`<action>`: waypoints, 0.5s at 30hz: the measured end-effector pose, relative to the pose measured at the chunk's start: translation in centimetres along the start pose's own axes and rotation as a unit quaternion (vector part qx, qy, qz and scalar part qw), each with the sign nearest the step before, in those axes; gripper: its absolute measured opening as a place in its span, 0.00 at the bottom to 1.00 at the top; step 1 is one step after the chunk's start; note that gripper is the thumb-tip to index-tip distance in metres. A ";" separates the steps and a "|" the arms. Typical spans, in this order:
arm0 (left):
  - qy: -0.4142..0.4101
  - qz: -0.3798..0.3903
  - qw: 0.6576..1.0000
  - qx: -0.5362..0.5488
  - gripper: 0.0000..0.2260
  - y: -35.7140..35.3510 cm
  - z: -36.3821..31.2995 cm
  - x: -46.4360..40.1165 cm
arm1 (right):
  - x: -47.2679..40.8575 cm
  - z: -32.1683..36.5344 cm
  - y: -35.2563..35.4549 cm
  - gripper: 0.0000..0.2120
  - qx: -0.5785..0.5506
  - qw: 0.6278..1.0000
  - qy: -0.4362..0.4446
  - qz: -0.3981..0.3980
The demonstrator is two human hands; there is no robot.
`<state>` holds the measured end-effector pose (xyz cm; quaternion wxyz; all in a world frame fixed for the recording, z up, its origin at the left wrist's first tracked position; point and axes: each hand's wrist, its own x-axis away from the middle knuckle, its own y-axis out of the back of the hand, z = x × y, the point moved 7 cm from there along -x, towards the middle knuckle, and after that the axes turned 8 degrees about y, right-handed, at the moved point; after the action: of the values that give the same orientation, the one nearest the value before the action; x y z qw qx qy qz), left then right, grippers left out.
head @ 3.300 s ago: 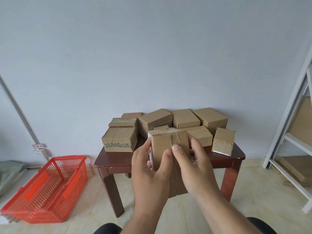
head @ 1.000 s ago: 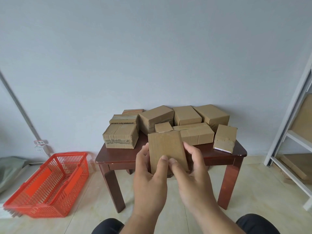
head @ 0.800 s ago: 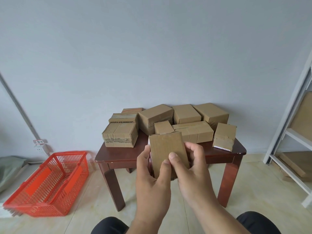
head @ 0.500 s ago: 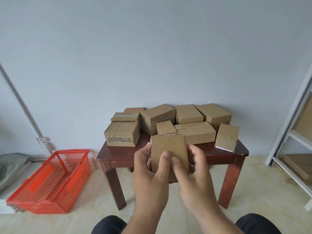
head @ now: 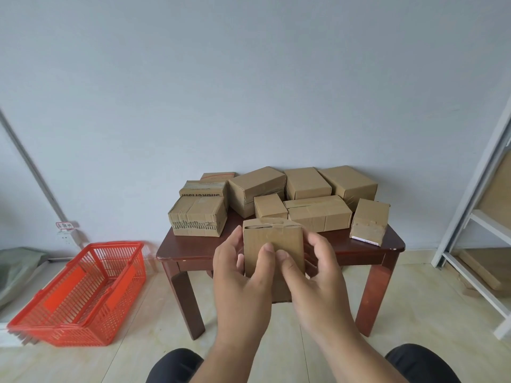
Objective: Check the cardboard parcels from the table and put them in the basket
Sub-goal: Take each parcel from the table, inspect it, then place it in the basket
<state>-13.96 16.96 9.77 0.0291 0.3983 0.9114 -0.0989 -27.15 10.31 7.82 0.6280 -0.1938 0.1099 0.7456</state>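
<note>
A small brown cardboard parcel (head: 273, 239) stands upright in the air in front of the table, its flat face toward me. My left hand (head: 243, 275) grips its left side, thumb on the front face. My right hand (head: 315, 275) holds its right side, thumb also on the front. Behind it, several cardboard parcels (head: 318, 217) lie close together on the dark wooden table (head: 193, 251). The red plastic basket (head: 83, 294) sits on the floor to the left, nothing visible inside.
A white metal shelf frame (head: 475, 244) stands at the right with cardboard on its lower level. A grey-green bag (head: 16, 266) lies at the far left beside a wall conduit. My knees show at the bottom edge. Beige tiled floor surrounds the table.
Both hands have kept turning the parcel: its taped side faced me first, now a plain face does. The parcel sits slightly lower, and my thumbs have shifted on it.
</note>
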 end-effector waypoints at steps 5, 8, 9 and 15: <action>-0.008 -0.012 1.000 -0.018 0.27 -0.1 0.0 0.4 | -0.1 0.5 0.1 0.18 -0.014 1.000 -0.003 -0.009; -0.026 0.000 0.999 -0.024 0.27 -0.3 -0.1 0.9 | -0.7 0.6 0.3 0.13 -0.010 1.000 0.003 -0.024; -0.030 0.000 0.999 -0.029 0.25 -0.3 -0.1 0.9 | -0.7 0.6 0.3 0.13 -0.009 1.000 0.001 -0.028; 0.001 0.029 1.000 -0.010 0.18 -0.5 0.5 0.2 | -0.9 0.0 0.0 0.31 -0.005 1.000 -0.027 -0.006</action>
<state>-14.45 16.67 9.38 0.0347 0.4242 0.9006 -0.0885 -27.03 9.49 8.26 0.6342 -0.1772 0.0879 0.7475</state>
